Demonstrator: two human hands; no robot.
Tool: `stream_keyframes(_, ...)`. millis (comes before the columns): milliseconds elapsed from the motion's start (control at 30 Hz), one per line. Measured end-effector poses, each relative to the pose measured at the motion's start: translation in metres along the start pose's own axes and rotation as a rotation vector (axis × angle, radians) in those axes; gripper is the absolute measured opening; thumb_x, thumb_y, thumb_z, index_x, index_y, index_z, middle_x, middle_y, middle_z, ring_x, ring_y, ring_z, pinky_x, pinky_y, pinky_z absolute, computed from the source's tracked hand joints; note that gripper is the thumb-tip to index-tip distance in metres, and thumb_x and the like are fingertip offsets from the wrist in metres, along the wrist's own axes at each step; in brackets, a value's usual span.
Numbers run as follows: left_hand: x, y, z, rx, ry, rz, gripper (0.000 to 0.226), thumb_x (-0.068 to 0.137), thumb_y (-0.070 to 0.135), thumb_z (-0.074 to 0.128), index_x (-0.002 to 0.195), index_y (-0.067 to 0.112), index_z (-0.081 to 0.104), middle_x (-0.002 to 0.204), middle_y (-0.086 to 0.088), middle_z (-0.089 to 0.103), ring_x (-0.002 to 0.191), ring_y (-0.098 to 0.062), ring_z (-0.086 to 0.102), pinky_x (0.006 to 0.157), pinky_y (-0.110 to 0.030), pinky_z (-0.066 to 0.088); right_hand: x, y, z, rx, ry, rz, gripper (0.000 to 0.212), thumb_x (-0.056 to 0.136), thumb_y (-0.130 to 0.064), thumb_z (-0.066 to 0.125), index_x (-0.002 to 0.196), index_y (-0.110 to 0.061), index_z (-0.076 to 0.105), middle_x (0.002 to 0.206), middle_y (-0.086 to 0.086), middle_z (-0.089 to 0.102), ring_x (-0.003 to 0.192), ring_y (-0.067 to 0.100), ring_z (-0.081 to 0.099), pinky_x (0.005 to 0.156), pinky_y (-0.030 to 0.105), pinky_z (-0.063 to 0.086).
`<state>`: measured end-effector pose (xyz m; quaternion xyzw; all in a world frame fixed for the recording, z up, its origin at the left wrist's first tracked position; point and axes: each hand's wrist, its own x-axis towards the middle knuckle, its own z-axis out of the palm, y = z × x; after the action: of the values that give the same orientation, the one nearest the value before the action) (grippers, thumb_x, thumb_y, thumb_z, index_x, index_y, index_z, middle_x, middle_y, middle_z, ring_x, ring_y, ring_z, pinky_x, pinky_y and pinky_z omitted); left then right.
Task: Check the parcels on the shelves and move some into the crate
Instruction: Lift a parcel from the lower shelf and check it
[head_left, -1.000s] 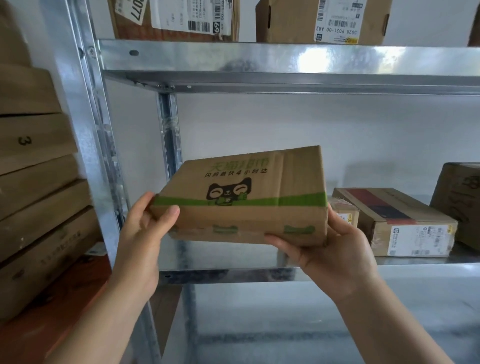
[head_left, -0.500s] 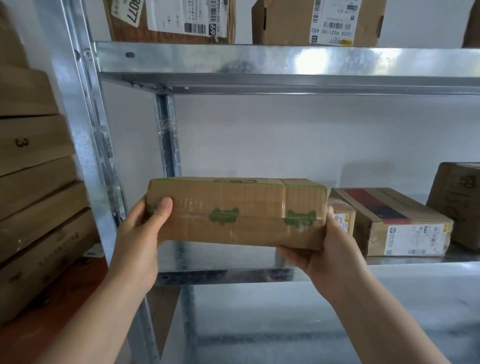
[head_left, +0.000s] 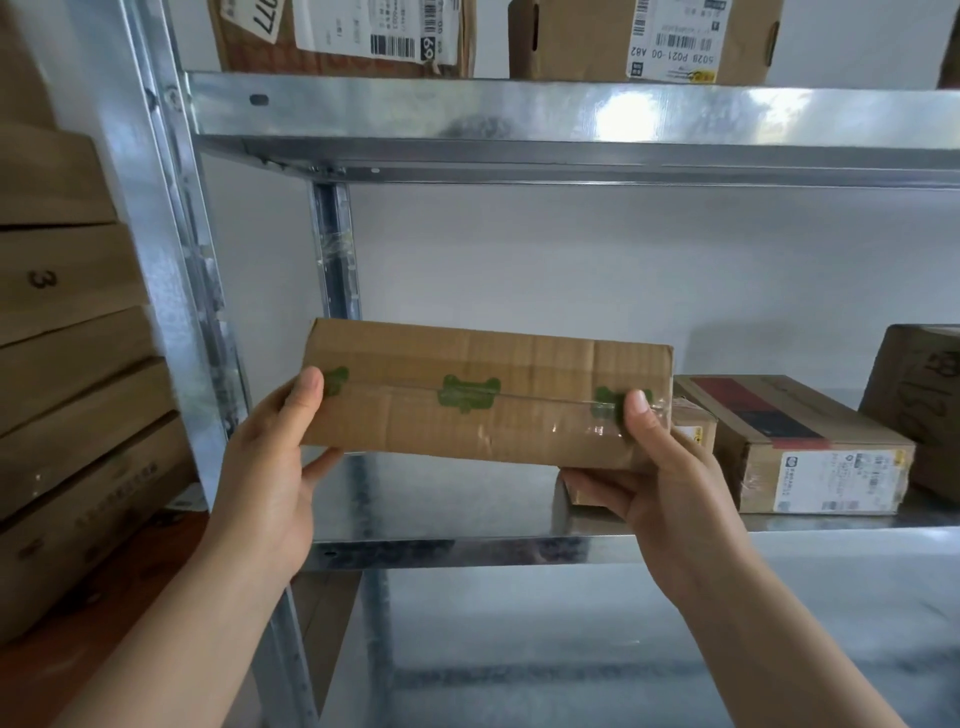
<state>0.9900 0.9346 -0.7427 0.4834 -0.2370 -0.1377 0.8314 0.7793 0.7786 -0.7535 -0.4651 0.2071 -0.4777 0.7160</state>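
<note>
While both hands hold it in the air just in front of the shelf (head_left: 441, 551), the parcel (head_left: 483, 395) shows its taped face. This face is plain brown corrugated card. A flap seam runs along its length under glossy clear tape, with three blotchy green marks spaced along it. Upright creases cross the card toward its right end. The parcel hangs above the shelf's front edge, not touching it, and is close to level.

The left hand (head_left: 265, 483) grips the left end, with the thumb on the face beside the left mark and the fingers under and behind. The right hand (head_left: 670, 493) grips the right end, with the thumb pressed over the right mark and the fingers curled beneath the lower edge.

On the shelf, a small box (head_left: 693, 426) sits just behind the right hand. Beside it is a banded box (head_left: 800, 441) with a white label.

A second ago the parcel's printed face was toward the camera, with green lettering, a cat figure and a green stripe, and the seam showed only along the lower edge. Now the parcel has turned, so the print is out of sight and the seam face fills the view. The right thumb, then at the parcel's end, now lies on the front.
</note>
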Motion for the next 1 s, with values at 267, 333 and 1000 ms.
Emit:
stream_keyframes(267, -0.005, -0.003, 0.000, -0.059, -0.122, 0.000, 0.030, 0.091, 0.052, 0.054, 0.109, 0.034, 0.071, 0.120, 0.007, 0.072, 0.125, -0.016, 0.061, 0.112, -0.050, 0.040, 0.000, -0.006, -0.002, 0.053, 0.070, -0.023, 0.029, 0.095, -0.031, 0.066, 0.106, -0.004, 0.072, 0.089, 0.005, 0.078, 0.098, 0.033, 0.075, 0.081, 0.052, 0.063)
stream_keyframes(333, -0.005, -0.001, 0.000, -0.067, -0.155, 0.003, 0.043, 0.086, 0.061, 0.054, 0.116, 0.034, 0.069, 0.127, 0.006, 0.070, 0.129, -0.017, 0.058, 0.114, -0.051, 0.037, -0.001, -0.008, -0.001, 0.069, 0.065, -0.029, 0.029, 0.096, -0.031, 0.065, 0.105, -0.004, 0.071, 0.089, 0.005, 0.079, 0.097, 0.036, 0.075, 0.081, 0.052, 0.063)
stream_keyframes(1000, -0.004, 0.013, -0.005, -0.123, -0.334, 0.137, 0.090, 0.045, 0.065, 0.092, 0.125, 0.035, 0.064, 0.136, 0.003, 0.063, 0.132, -0.030, 0.057, 0.107, -0.049, 0.049, 0.000, 0.001, 0.012, 0.085, 0.009, 0.136, 0.036, 0.098, -0.035, 0.062, 0.112, -0.002, 0.067, 0.095, 0.021, 0.072, 0.097, 0.052, 0.071, 0.077, 0.056, 0.063)
